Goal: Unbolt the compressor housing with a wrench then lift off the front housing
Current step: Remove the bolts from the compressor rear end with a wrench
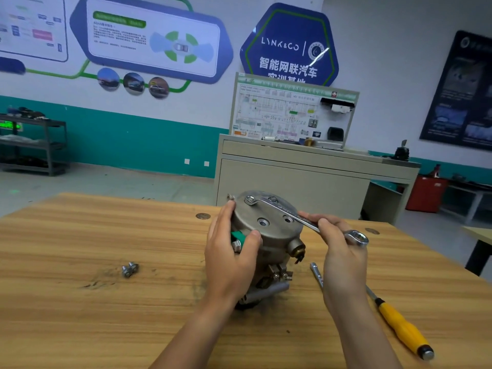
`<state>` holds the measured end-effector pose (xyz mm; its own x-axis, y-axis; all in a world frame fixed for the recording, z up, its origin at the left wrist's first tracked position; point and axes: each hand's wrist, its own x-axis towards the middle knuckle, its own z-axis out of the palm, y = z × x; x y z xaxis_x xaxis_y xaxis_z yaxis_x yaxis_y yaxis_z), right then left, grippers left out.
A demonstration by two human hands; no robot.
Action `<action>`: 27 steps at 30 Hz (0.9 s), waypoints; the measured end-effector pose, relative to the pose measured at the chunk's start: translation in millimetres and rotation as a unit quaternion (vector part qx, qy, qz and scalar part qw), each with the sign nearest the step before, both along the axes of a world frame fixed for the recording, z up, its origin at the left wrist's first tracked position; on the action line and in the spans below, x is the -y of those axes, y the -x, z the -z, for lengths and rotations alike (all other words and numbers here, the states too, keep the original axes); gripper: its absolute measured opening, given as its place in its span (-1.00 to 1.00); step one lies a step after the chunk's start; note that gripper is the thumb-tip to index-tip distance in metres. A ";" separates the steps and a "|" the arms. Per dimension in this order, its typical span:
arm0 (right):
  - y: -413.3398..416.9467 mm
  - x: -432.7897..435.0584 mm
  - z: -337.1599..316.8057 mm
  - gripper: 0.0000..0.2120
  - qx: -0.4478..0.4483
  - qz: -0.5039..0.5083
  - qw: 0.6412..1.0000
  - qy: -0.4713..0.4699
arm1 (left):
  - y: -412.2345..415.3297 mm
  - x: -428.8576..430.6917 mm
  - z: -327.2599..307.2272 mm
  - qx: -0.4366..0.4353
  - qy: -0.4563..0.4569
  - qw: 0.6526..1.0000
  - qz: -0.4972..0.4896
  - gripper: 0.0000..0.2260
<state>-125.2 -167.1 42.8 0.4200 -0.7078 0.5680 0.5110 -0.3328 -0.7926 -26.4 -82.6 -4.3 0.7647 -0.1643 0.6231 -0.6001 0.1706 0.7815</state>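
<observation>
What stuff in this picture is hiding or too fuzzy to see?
All in the head view:
- Compressor base: hidden by the left hand and forearm.
- Wrench far ring: too small to tell if it fully seats on a bolt.
- Yellow-handled tool: mid-shaft hidden behind the right hand.
- Loose bolts on the table: too blurred to count.
- Wall poster small text: blurred.

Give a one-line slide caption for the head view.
Left hand steadies the compressor on the table while the right hand holds a wrench on a top bolt; two loose bolts lie nearby.
</observation>
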 end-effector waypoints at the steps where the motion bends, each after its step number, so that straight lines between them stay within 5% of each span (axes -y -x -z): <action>1: -0.1 -0.9 0.1 -0.70 -0.003 -0.004 1.000 0.002 | -0.4 -1.2 0.1 0.003 0.001 1.000 -0.001 -0.36; 12: 2.9 -16.7 8.1 -0.82 -0.011 -0.034 0.999 0.015 | -2.4 -4.0 6.9 -0.023 0.044 0.999 -0.003 -0.31; 27: 10.6 10.2 -6.3 -0.81 -0.084 -0.061 0.987 0.123 | -20.5 -10.6 5.1 0.074 0.033 0.997 -0.008 -0.42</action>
<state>-135.8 -177.4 49.1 0.5957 -0.4959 0.6319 0.4278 -0.4699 -0.7721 -5.9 -72.0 -9.4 0.6655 -0.1082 0.7385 -0.7110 0.2090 0.6714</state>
